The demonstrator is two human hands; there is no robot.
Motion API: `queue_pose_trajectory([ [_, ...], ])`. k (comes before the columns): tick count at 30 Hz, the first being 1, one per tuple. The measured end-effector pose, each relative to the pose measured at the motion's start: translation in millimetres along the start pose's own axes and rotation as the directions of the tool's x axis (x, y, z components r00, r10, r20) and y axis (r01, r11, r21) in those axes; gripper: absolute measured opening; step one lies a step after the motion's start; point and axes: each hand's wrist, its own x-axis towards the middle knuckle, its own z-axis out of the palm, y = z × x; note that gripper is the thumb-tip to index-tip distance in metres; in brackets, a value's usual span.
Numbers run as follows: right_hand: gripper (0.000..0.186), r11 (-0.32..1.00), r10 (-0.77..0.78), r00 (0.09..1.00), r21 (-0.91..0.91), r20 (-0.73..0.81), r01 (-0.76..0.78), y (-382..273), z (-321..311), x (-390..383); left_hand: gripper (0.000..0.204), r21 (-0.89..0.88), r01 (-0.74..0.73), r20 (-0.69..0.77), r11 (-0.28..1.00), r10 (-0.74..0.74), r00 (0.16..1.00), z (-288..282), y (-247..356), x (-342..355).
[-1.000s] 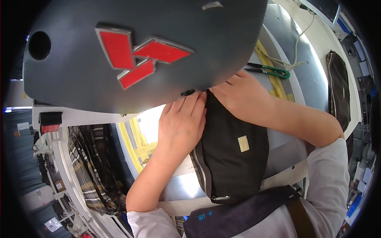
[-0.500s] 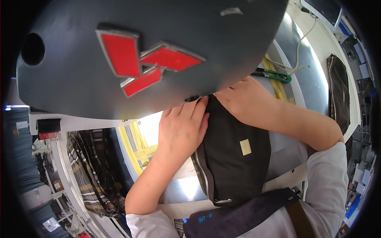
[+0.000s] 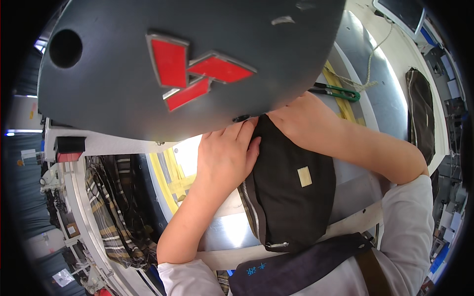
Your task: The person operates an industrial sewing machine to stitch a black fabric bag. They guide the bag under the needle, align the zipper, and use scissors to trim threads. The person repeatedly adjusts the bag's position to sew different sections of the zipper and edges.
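A dark brown fabric piece (image 3: 291,207) with a metal zipper (image 3: 252,209) along its left edge and a small pale label (image 3: 304,176) lies under the head of a sewing machine (image 3: 118,93). On the fabric's far left edge rests my left hand (image 3: 224,153), fingers stretched forward, thumb beside them; the fingertips are hidden by the machine head. My right hand (image 3: 298,121) lies over the fabric's far right edge, its fingers mostly behind the machine. The needle area is out of sight. The near end of the fabric reaches the dark apron (image 3: 296,264) at my lap.
Green-handled thread snips (image 3: 345,92) lie beyond my right hand, near a pale cord (image 3: 371,61). Another dark zippered piece (image 3: 420,116) is at the far right. Plaid fabric (image 3: 111,212) hangs at left. Yellow tape (image 3: 170,185) marks the metal table.
The brown fabric has slid slightly forward, away from me. Both hands keep nearly the same places on it. The machine head appears shifted a little right and up in the view.
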Motion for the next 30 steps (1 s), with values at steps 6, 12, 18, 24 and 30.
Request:
queue_pose_trajectory([
  [6,0.014,1.000,-0.008,1.000,-0.014,-0.004,0.007,-4.6,0.6,-5.6,0.036,-0.012,-0.037,-0.016,0.999,0.037,0.999,0.9,0.0,0.8],
  [12,0.013,0.999,0.029,1.000,-0.013,-0.004,-0.029,0.7,3.8,-1.0,0.037,0.002,0.014,0.008,1.000,-0.014,1.000,-0.2,-0.6,0.7],
  [18,0.012,0.999,0.051,0.999,-0.014,0.020,-0.050,5.5,6.0,3.5,0.038,0.004,0.072,0.017,0.997,-0.072,0.997,4.0,-6.6,2.4],
  [24,0.013,0.999,0.039,0.999,0.008,-0.006,-0.039,6.1,6.2,1.6,0.038,0.012,0.031,-0.027,0.999,-0.031,0.999,5.3,-6.8,0.4],
  [30,0.014,0.998,0.062,0.998,-0.013,-0.005,-0.062,4.5,2.4,0.4,0.040,-0.004,0.049,-0.003,0.999,-0.049,0.999,6.1,-5.8,0.1],
])
